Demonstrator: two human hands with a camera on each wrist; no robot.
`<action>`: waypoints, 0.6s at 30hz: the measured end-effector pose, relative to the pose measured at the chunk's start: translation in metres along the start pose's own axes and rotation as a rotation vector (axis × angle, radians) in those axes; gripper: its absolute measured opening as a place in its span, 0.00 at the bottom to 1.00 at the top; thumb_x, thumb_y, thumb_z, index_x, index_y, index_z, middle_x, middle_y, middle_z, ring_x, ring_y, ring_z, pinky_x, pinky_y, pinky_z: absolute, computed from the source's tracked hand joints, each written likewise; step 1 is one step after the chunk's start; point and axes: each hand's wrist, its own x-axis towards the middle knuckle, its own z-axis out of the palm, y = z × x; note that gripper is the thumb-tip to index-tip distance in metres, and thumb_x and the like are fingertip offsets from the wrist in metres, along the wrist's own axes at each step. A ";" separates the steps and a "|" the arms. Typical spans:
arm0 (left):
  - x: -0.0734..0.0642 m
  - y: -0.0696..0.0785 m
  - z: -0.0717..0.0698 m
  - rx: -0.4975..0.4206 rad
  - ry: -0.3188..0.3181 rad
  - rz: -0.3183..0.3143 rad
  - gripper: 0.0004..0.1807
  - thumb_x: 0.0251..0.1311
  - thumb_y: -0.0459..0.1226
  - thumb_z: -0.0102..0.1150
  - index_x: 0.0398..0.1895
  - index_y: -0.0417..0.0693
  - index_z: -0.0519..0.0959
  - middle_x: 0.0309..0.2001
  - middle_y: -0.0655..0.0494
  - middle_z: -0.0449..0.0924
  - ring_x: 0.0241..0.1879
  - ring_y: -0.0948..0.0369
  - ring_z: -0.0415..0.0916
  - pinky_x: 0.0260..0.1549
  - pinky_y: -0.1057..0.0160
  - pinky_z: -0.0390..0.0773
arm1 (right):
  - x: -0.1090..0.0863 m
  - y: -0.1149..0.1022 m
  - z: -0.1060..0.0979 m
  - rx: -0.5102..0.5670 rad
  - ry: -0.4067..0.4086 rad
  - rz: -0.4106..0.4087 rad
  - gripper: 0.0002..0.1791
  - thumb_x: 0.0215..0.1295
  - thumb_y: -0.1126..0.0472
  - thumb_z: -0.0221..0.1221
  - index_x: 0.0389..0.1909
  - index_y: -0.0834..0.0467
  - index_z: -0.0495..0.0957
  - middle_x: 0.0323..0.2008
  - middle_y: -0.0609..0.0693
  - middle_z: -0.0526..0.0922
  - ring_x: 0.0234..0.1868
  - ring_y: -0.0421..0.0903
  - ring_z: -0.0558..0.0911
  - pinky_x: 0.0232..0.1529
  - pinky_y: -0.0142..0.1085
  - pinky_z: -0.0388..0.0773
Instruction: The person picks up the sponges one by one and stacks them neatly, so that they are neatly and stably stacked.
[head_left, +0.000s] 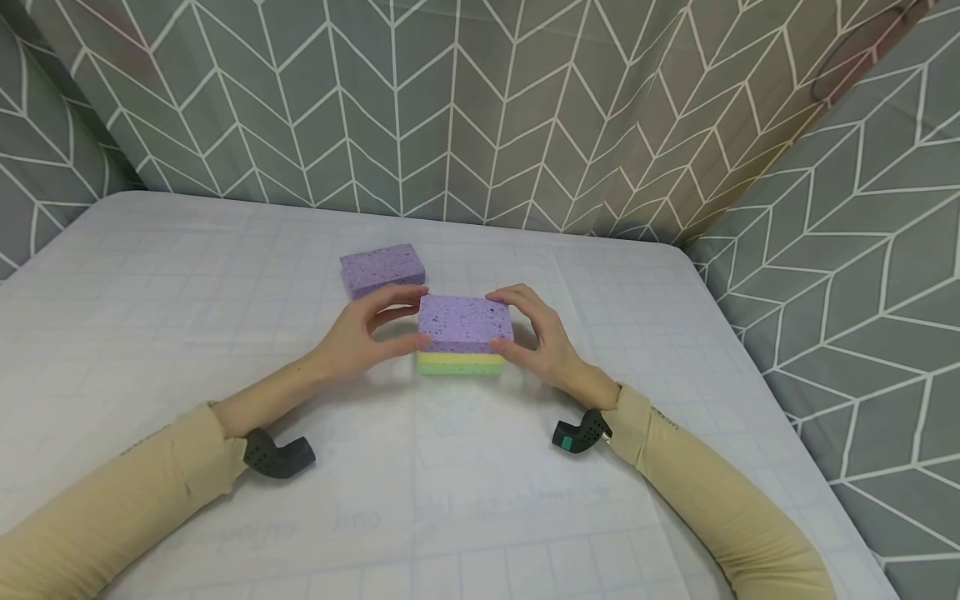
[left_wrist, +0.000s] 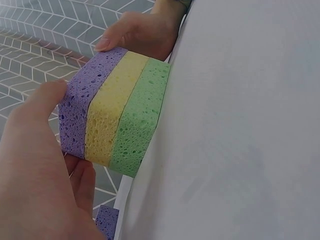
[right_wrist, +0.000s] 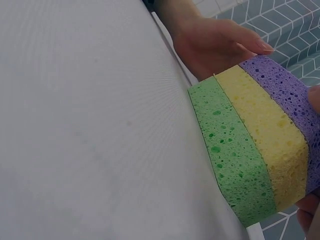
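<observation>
Three block sponges form a stack on the table: a green sponge (head_left: 459,368) at the bottom, a yellow sponge (left_wrist: 112,112) in the middle and a purple sponge (head_left: 465,321) on top. My left hand (head_left: 358,335) holds the left end of the top purple sponge, thumb at its near edge and fingers at the far one. At the opposite end, my right hand (head_left: 551,343) pinches the same sponge in a mirrored way. Seen from both wrists, the three layers lie flush against one another, with the green one down on the white cloth.
A second purple sponge (head_left: 382,268) lies behind my left hand, toward the back of the table. White cloth with a faint grid covers the table (head_left: 450,500). Patterned grey curtains (head_left: 420,108) hang along the back and sides.
</observation>
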 end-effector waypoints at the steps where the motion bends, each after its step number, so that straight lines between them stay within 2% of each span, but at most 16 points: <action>1: 0.000 0.000 0.000 -0.001 0.001 0.001 0.32 0.56 0.29 0.71 0.65 0.40 0.72 0.63 0.47 0.75 0.61 0.55 0.75 0.68 0.57 0.73 | 0.000 0.001 0.000 -0.001 0.001 -0.001 0.31 0.59 0.50 0.61 0.60 0.65 0.75 0.55 0.59 0.78 0.57 0.51 0.75 0.67 0.40 0.69; 4: 0.000 0.000 0.000 -0.005 0.003 0.008 0.32 0.56 0.28 0.71 0.65 0.40 0.73 0.63 0.47 0.75 0.61 0.57 0.75 0.68 0.55 0.73 | 0.000 0.002 0.000 -0.005 0.001 -0.005 0.31 0.58 0.50 0.61 0.60 0.64 0.75 0.55 0.58 0.78 0.58 0.51 0.75 0.67 0.39 0.69; 10: 0.001 0.001 -0.001 0.000 0.008 0.014 0.31 0.56 0.28 0.70 0.64 0.39 0.73 0.63 0.46 0.75 0.61 0.57 0.75 0.68 0.54 0.73 | 0.000 0.001 0.000 0.005 0.004 -0.017 0.31 0.53 0.59 0.63 0.60 0.68 0.74 0.55 0.63 0.78 0.58 0.56 0.74 0.68 0.40 0.67; 18: 0.001 0.001 -0.001 0.000 0.015 0.010 0.29 0.58 0.28 0.68 0.63 0.38 0.73 0.62 0.46 0.76 0.60 0.56 0.76 0.68 0.54 0.73 | 0.000 0.001 0.000 -0.008 -0.002 -0.001 0.32 0.61 0.47 0.60 0.60 0.63 0.75 0.55 0.58 0.78 0.58 0.50 0.75 0.68 0.41 0.69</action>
